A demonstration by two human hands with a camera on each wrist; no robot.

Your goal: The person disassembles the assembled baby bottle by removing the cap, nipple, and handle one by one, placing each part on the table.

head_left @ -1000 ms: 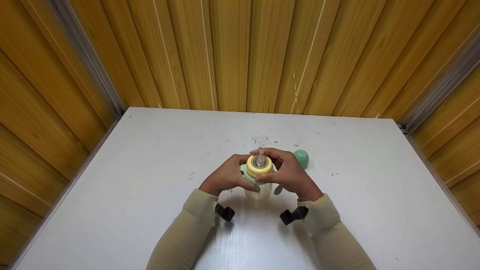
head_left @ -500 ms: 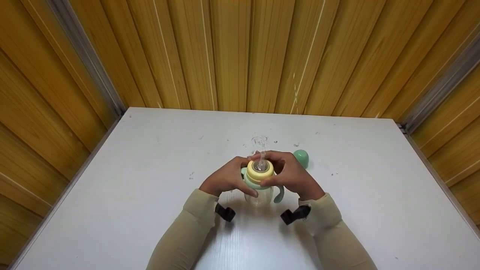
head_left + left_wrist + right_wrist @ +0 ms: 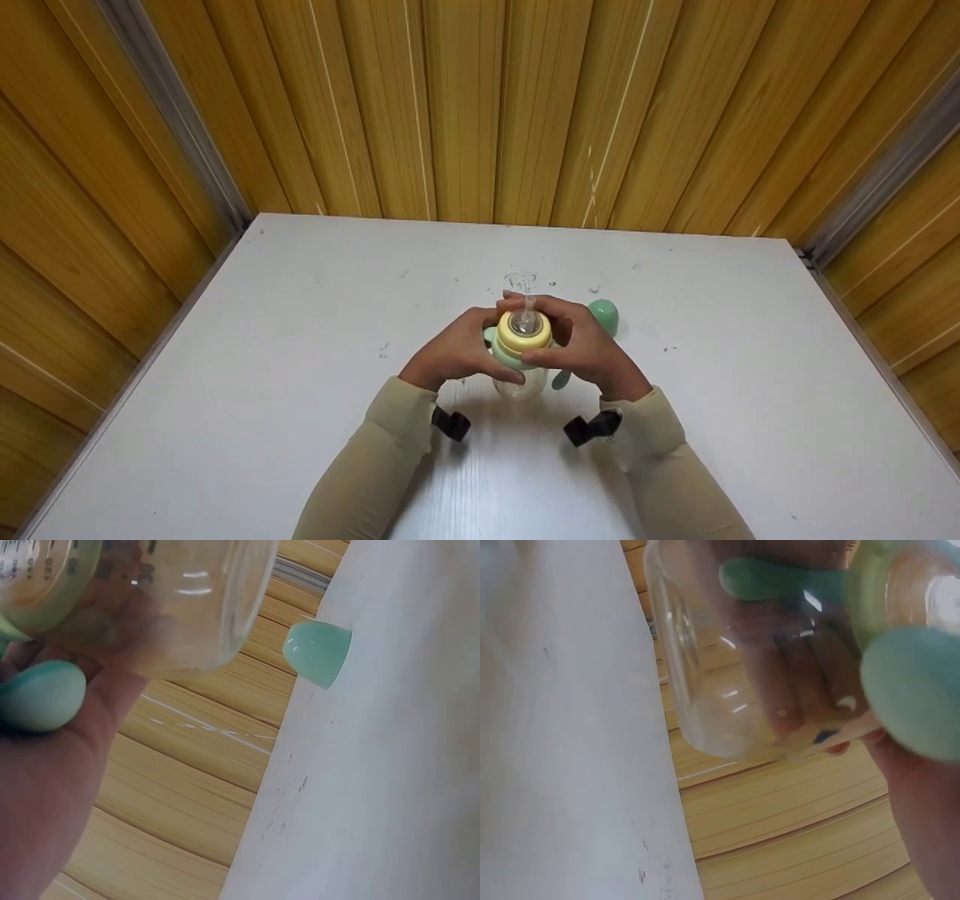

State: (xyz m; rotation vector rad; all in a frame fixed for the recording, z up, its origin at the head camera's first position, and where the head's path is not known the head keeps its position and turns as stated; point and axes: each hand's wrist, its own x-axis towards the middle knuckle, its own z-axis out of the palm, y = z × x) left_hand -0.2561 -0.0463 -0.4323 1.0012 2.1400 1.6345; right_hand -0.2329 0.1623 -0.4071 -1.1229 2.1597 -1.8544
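Between both hands is a clear baby bottle (image 3: 523, 388), held up off the table with its top leaning toward the head camera. A yellow collar ring (image 3: 514, 343) tops it, and a transparent teat (image 3: 527, 321) sticks up from the ring. My left hand (image 3: 459, 351) grips the bottle's left side, thumb across the front below the ring. On the other side my right hand (image 3: 583, 349) holds the yellow ring between thumb and fingers. Pale green handles (image 3: 45, 696) flank the bottle. Printed measuring marks show on the wall in the left wrist view. The far fingers are partly hidden in the head view.
A green domed cap (image 3: 604, 319) stands on the white table (image 3: 262, 360), just beyond my right hand. Dark scuffs mark the tabletop behind the bottle. Wood-patterned panels (image 3: 465, 112) wall in the back and both sides.
The bottle dipped slightly toward me half a second ago, showing more of its right handle, and has risen again. Both hands keep their hold. The green cap has stayed put.
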